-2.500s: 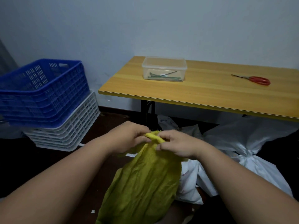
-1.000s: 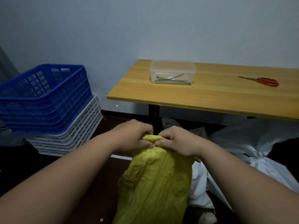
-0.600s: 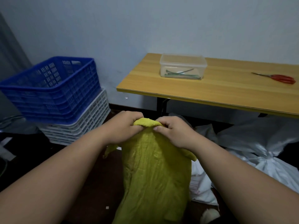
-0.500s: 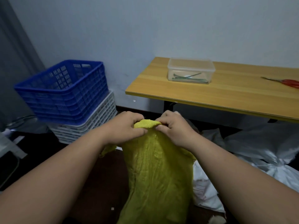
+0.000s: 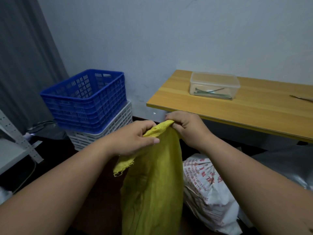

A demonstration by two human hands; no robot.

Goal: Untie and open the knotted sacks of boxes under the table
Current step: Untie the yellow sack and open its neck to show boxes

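Pale blue wall (image 5: 169, 31), grey curtain (image 5: 22, 56) left, wooden table (image 5: 254, 107), dark floor (image 5: 94, 192).

Left hand (image 5: 133, 139) drawn back from right hand (image 5: 186, 128), stretching sack (image 5: 152, 184) top open; loose frayed end now hanging below left hand.

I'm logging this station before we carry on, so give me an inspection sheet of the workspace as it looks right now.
Surface: wooden table, against the wall.
Job's things: yellow sack held up by its top; white printed sack on the floor beside it; whether the yellow one is still knotted cannot be told.
Clutter: clear plastic box holding thin green ties on the table; blue crate stacked on a white crate.
Hands: left hand and right hand both grip the yellow sack's top edge.
Cables: a thin one on the floor at the left, dim.
Surroundings: pale wall, grey curtain at left.
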